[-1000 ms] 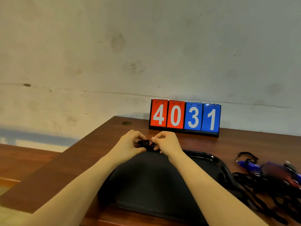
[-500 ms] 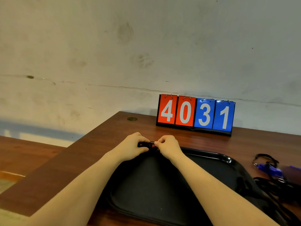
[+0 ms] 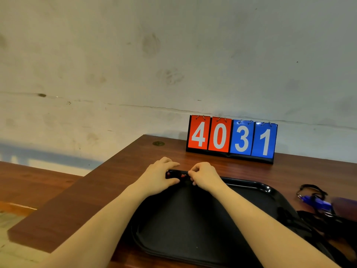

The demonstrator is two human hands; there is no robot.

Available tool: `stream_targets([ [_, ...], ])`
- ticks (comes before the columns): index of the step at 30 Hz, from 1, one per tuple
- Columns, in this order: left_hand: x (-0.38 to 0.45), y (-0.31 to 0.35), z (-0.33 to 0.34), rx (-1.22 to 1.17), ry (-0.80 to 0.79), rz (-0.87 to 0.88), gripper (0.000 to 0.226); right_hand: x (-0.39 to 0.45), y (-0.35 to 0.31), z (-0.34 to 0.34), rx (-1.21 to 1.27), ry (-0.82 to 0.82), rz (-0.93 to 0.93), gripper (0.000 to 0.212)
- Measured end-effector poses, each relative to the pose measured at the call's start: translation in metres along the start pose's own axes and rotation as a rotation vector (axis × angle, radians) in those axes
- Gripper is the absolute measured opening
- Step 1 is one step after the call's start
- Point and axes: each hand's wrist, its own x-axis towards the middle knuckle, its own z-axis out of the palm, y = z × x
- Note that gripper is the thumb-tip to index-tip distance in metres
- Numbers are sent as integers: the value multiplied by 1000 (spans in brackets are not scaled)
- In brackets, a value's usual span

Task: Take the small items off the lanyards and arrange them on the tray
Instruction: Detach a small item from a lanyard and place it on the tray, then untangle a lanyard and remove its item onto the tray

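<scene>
Both hands meet at the far rim of a glossy black plastic tray (image 3: 266, 188). The left hand (image 3: 158, 177) and right hand (image 3: 204, 176) pinch a small black item with red marks (image 3: 174, 174) between curled fingertips. If either grip slips, it could drop outside the tray onto the brown wooden table (image 3: 116, 171).

Single head-worn view, facing forward and down; close over the table (image 3: 108, 182), wall beyond
</scene>
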Motion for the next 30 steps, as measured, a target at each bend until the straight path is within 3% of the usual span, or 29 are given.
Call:
stream_targets([
  [13, -28, 82, 6, -257, 63, -11, 21, -74, 32, -74, 55, 160, -99, 12],
  [23, -5, 181, 56, -340, -64, 100, 14, -105, 119, -154, -229, 346, -44, 17],
  [30, 36, 235, 102, -270, -91, 160, 15, -93, 168, -198, -455, 312, 31, 19],
])
